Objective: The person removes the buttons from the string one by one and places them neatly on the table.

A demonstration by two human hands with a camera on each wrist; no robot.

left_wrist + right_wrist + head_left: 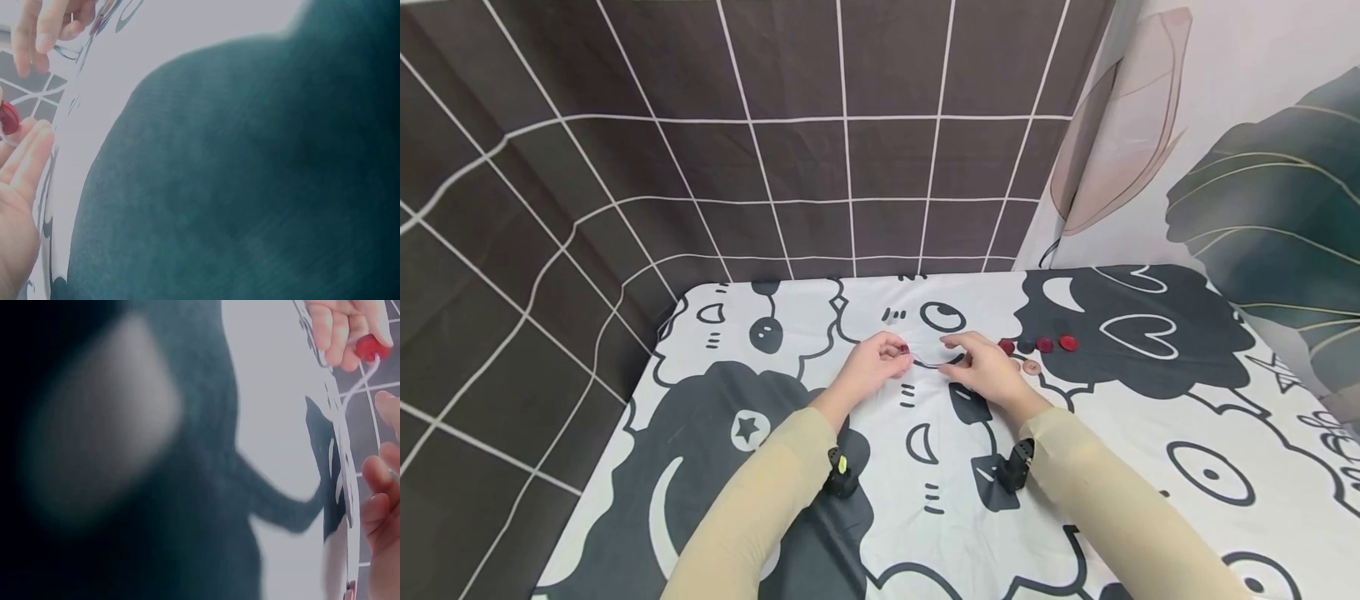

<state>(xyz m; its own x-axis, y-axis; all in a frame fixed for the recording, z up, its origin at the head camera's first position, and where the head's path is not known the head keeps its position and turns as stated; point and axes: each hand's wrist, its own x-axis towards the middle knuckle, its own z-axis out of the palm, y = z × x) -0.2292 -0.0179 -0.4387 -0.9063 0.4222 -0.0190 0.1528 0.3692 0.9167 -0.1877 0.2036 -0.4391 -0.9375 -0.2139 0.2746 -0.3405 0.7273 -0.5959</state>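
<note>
My left hand (874,364) pinches a small red button (904,349) between thumb and fingers. A white cord (360,382) comes out of the button and hangs in a curve below it, as the right wrist view shows. To the right, my right hand (988,367) is held apart from the button, its thumb and fingers spread with nothing between them. In the left wrist view the red button (9,117) shows at the left edge, with the left hand's fingers (31,159) extended past it.
Beside the right hand lie several loose round pieces: a bright red one (1068,342), a dark red one (1045,344), a dark one (1026,347) and a pink one (1032,367). They rest on a white and dark grey patterned cloth (880,467). A dark gridded curtain (797,158) hangs behind.
</note>
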